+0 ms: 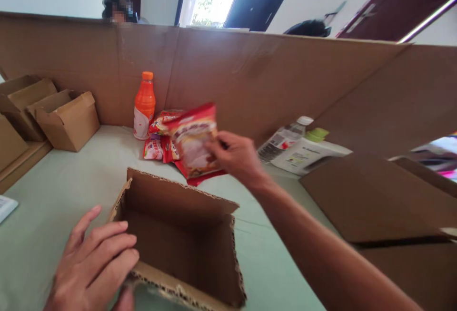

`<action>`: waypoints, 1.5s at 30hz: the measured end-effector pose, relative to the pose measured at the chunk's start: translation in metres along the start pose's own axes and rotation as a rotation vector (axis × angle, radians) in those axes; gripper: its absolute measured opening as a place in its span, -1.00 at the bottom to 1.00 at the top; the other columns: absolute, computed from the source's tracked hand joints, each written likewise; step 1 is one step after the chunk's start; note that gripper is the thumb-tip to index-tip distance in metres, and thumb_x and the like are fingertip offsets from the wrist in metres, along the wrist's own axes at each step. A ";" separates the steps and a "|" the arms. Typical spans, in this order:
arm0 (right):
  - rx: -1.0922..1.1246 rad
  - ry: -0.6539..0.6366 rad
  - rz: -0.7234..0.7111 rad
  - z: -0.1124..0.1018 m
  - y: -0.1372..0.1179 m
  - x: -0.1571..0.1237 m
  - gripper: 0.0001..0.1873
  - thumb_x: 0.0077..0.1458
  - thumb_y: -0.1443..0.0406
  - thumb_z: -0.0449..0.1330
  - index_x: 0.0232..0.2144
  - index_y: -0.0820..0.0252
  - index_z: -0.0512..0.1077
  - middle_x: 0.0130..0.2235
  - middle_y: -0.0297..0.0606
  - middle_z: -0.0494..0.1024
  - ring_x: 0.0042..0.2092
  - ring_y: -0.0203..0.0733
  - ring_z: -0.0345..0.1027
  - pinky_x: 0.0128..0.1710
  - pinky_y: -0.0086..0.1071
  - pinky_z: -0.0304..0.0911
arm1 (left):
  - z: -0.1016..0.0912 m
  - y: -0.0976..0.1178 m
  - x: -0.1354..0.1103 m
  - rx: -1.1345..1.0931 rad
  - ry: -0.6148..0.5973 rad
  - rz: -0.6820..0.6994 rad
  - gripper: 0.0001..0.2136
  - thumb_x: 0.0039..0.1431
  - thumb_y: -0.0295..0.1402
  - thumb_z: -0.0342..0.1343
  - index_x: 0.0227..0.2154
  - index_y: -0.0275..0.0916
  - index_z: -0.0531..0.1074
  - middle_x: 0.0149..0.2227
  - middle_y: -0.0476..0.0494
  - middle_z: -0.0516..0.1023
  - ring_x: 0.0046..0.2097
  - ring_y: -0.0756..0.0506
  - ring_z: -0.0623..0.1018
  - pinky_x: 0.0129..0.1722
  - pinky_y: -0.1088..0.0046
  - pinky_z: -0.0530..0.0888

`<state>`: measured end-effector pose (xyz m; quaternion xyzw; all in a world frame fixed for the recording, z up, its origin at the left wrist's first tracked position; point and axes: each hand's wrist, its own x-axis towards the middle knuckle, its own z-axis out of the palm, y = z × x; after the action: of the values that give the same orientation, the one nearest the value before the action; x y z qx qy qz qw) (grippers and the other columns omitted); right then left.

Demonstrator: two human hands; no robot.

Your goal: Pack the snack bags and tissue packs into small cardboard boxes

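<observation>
My right hand (237, 156) pinches a red snack packet (194, 142) and holds it just above a small pile of similar red packets (159, 147). An open brown cardboard box (185, 244) stands in front of me on the pale green table (53, 192). My left hand (94, 266) rests against the box's near left corner, fingers curled over its edge. An orange drink bottle (144, 106) stands upright behind the packets, by the cardboard wall.
A tall cardboard partition (267, 73) runs across the back. Small open boxes (66, 118) sit at the far left. A clear bottle (285, 137) and white pouches (307, 151) lie right of the packets. Flat cardboard sheets (378, 201) cover the right side. Two people's heads show beyond the partition.
</observation>
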<state>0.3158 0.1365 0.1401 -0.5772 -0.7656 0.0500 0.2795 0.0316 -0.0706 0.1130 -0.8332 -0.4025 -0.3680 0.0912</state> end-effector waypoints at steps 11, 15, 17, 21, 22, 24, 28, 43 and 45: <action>0.084 0.198 -0.589 -0.064 -0.092 -0.099 -0.68 0.26 0.35 0.12 -0.55 0.10 0.22 -0.51 -0.38 0.41 -0.50 -0.32 0.25 -0.50 -0.43 0.13 | 0.004 0.019 0.005 -0.107 0.068 -0.125 -0.85 0.18 -0.56 0.09 -0.24 -0.22 0.46 -0.30 -0.06 0.61 -0.09 -0.14 0.57 0.26 -0.03 0.25; -0.206 -0.174 -0.680 -0.046 -0.087 -0.103 -0.73 0.17 0.45 0.08 -0.56 0.14 0.29 -0.52 -0.34 0.44 -0.51 -0.32 0.27 -0.51 -0.42 0.04 | -0.001 0.019 0.006 -0.097 0.041 -0.101 -0.87 0.18 -0.56 0.07 -0.28 -0.23 0.44 -0.37 -0.01 0.58 -0.18 -0.12 0.58 0.22 0.00 0.28; -0.313 -0.373 -0.652 -0.043 -0.088 -0.099 -0.78 0.03 0.48 0.17 -0.57 0.14 0.33 -0.53 -0.35 0.47 -0.52 -0.31 0.27 -0.54 -0.40 -0.03 | -0.001 0.018 0.006 -0.097 0.046 -0.102 -0.87 0.18 -0.56 0.08 -0.28 -0.23 0.43 -0.37 -0.01 0.58 -0.19 -0.11 0.58 0.22 0.00 0.27; -0.361 -0.532 -0.680 -0.054 -0.086 -0.090 -0.77 -0.02 0.51 0.19 -0.60 0.14 0.35 -0.56 -0.37 0.47 -0.55 -0.33 0.25 -0.57 -0.38 -0.08 | 0.002 0.016 0.002 -0.086 0.066 -0.136 -0.85 0.17 -0.56 0.07 -0.23 -0.23 0.43 -0.25 -0.10 0.61 -0.06 -0.16 0.58 0.24 -0.06 0.26; -0.342 -0.497 -0.675 -0.059 -0.084 -0.090 -0.75 0.05 0.49 0.17 -0.60 0.15 0.35 -0.55 -0.37 0.47 -0.56 -0.34 0.25 -0.56 -0.38 -0.06 | 0.003 0.015 0.001 -0.071 0.071 -0.145 -0.84 0.16 -0.56 0.07 -0.22 -0.24 0.42 -0.17 -0.17 0.61 0.01 -0.20 0.56 0.23 -0.09 0.28; -0.294 -0.416 -0.659 -0.066 -0.078 -0.090 -0.72 0.18 0.44 0.11 -0.57 0.15 0.36 -0.53 -0.37 0.47 -0.56 -0.36 0.24 -0.55 -0.40 -0.01 | 0.005 0.015 -0.002 -0.020 0.079 -0.166 -0.82 0.14 -0.56 0.07 -0.19 -0.27 0.42 0.05 -0.37 0.52 0.16 -0.29 0.47 0.19 -0.13 0.34; -0.355 -0.541 -0.676 -0.055 -0.082 -0.092 -0.75 0.09 0.47 0.18 -0.58 0.15 0.39 -0.56 -0.35 0.49 -0.59 -0.31 0.27 -0.59 -0.37 -0.06 | 0.008 0.017 -0.006 0.015 0.020 -0.186 -0.77 0.10 -0.58 0.05 -0.17 -0.28 0.42 0.29 -0.51 0.25 0.29 -0.38 0.32 0.14 -0.15 0.43; 0.026 -0.100 -0.469 -0.070 -0.046 -0.127 -0.83 0.30 0.34 0.11 -0.19 0.14 0.52 -0.22 -0.23 0.67 -0.23 -0.20 0.57 -0.21 -0.39 0.45 | 0.009 0.007 -0.023 -0.088 0.148 -0.223 -0.64 0.13 -0.61 0.12 -0.03 -0.17 0.45 0.40 -0.22 0.09 0.31 -0.31 0.33 0.23 0.05 0.42; 0.062 -0.016 -0.378 -0.079 -0.030 -0.155 -0.88 0.28 0.28 0.16 -0.26 0.09 0.51 -0.29 -0.28 0.66 -0.31 -0.22 0.57 -0.29 -0.44 0.47 | 0.014 0.002 -0.026 -0.139 0.186 -0.255 -0.65 0.13 -0.61 0.15 -0.03 -0.17 0.45 0.37 -0.23 0.14 0.29 -0.27 0.35 0.24 0.09 0.41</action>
<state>0.3556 -0.0339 0.1613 -0.4138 -0.8607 0.0249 0.2956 0.0302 -0.0807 0.0854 -0.7421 -0.4681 -0.4791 0.0227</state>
